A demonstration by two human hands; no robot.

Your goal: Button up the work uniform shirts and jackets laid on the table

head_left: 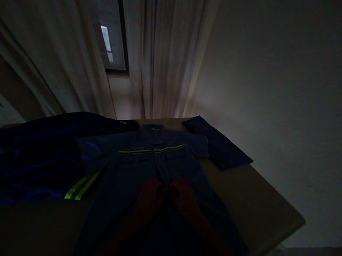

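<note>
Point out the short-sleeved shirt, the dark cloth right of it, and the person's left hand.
Short-sleeved shirt (135, 176), head view: on its front panel.
Dark cloth (219, 143), head view: middle of its upper surface.
Left hand (151, 194), head view: back of the hand.

Free tabletop (254, 204) right, wall (300, 114) beyond

Matt cloth for the shirt (136, 172), dull fabric for the curtains (177, 56), smooth-looking matt finish on the wall (288, 111)
</note>
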